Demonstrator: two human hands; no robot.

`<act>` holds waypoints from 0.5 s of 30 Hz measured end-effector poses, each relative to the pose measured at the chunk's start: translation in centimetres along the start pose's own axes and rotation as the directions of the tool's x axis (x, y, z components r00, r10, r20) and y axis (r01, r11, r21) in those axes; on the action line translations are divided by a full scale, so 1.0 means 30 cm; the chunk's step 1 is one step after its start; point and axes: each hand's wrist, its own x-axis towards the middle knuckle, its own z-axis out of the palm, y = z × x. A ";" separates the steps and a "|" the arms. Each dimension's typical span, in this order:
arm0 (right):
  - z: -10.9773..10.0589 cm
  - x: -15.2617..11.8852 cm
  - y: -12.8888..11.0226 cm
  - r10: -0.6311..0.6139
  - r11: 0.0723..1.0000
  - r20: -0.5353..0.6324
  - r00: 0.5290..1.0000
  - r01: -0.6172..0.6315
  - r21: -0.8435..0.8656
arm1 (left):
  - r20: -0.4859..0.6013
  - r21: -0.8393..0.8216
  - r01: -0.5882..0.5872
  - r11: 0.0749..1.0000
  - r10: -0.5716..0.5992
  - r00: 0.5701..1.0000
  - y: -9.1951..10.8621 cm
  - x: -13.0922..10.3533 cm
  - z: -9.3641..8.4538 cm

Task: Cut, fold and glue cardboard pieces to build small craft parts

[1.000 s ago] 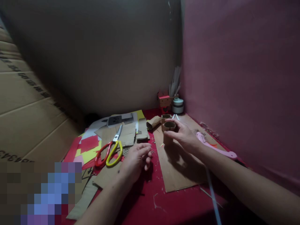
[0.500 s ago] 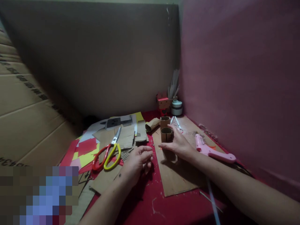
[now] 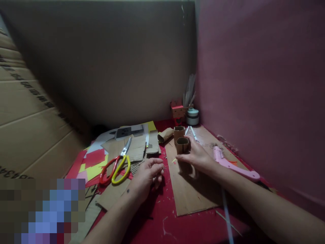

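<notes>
My right hand [image 3: 199,154] is closed round a short brown cardboard tube [image 3: 182,145], thumb in front and fingers at its right side. The tube stands upright over a flat brown board [image 3: 193,196]; the hand hides part of it. Just behind it stands a second cardboard tube [image 3: 178,131]. My left hand [image 3: 151,171] hovers over the red tabletop [image 3: 162,206], its fingers curled loosely and nothing visible in them. Scissors [image 3: 118,169] with one red and one yellow handle lie left of it, on cardboard scraps [image 3: 134,147].
A pink glue gun [image 3: 235,167] lies right of my right wrist. A rolled cardboard piece [image 3: 165,135], a small cardboard figure [image 3: 177,112] and a pale green jar [image 3: 192,117] are at the back. Coloured paper [image 3: 93,159] lies left. A large carton [image 3: 22,125] leans at the left.
My right hand's thumb has closed in on the front tube, which has shifted slightly to the right. My left hand has barely moved.
</notes>
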 end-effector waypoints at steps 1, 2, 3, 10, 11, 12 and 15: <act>-0.013 -0.002 -0.012 0.012 0.999 0.006 1.000 -0.012 0.040 | -0.001 -0.002 -0.004 1.000 0.004 1.000 -0.002 0.002 -0.002; -0.027 -0.006 -0.026 0.027 0.999 -0.024 0.999 -0.026 0.031 | 0.001 -0.004 -0.010 1.000 0.010 1.000 -0.006 0.006 -0.005; -0.042 -0.010 -0.040 0.021 1.000 -0.059 0.998 -0.021 0.013 | 0.003 -0.004 -0.018 1.000 0.018 1.000 -0.010 0.010 -0.007; -0.126 -0.089 -0.129 -0.260 0.958 -0.335 0.906 0.197 -0.211 | 0.004 0.025 -0.017 1.000 0.017 1.000 -0.017 0.018 -0.010; -0.129 -0.100 -0.144 -0.322 0.932 -0.338 0.884 0.233 -0.277 | -0.001 0.035 -0.017 0.999 0.017 1.000 -0.015 0.016 -0.008; -0.131 -0.108 -0.160 -0.385 0.901 -0.338 0.858 0.270 -0.341 | -0.007 0.046 -0.019 0.999 0.019 1.000 -0.013 0.013 -0.005; -0.138 -0.124 -0.214 -0.457 0.854 -0.351 0.817 0.294 -0.429 | -0.016 0.069 -0.023 0.997 0.024 1.000 -0.009 0.006 0.002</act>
